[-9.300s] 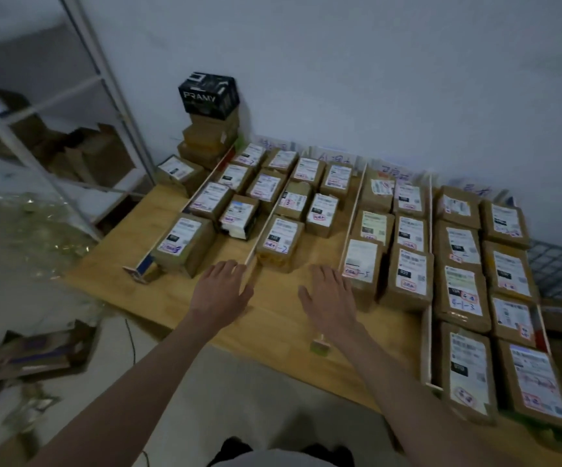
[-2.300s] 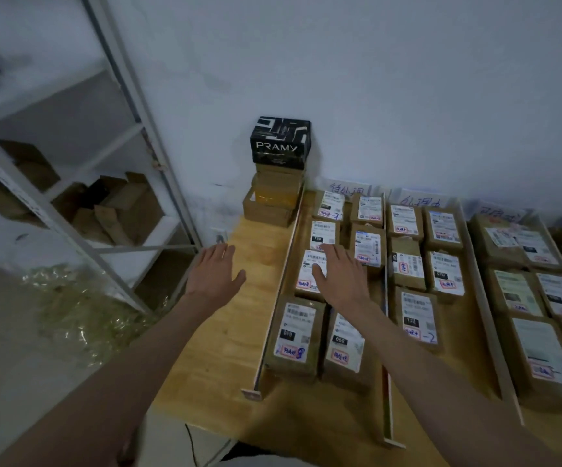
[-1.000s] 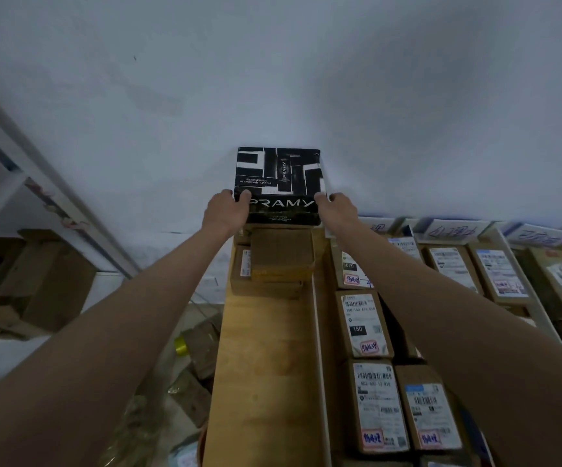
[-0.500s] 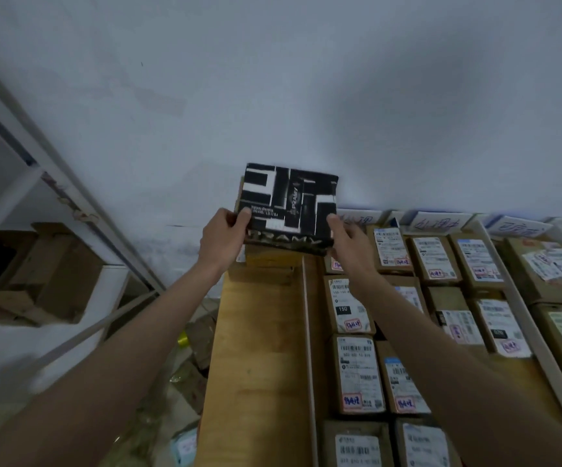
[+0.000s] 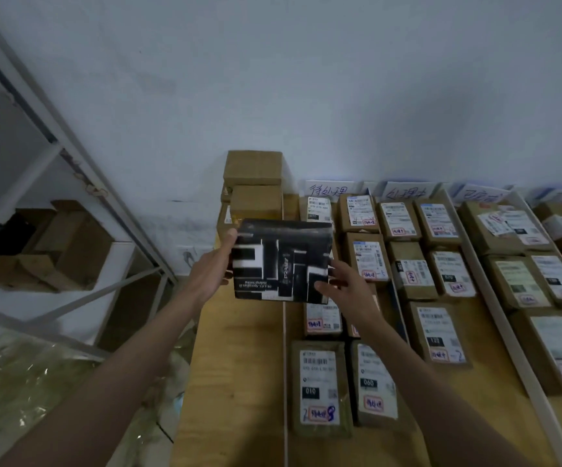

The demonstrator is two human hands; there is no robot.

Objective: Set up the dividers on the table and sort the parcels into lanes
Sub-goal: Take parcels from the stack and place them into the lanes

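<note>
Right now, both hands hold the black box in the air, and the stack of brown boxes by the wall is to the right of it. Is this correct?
One detail is wrong. In the head view, the left hand and right hand hold the black box in the air, but the stack of brown boxes stands behind it by the wall, slightly left.

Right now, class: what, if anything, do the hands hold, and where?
Both hold the black-and-white box: left hand at its left edge, right hand at its lower right corner.

1. We think this is a parcel sorting room.
2. We see a light wooden table (image 5: 239, 365) with rows of small brown cardboard parcels (image 5: 320, 385) with white stickers.
3. Thin white strips (image 5: 508, 318) split them into lanes.
4. Beside it, a grey metal shelf rack (image 5: 81, 170) holds empty brown cardboard boxes (image 5: 54, 251).
</note>
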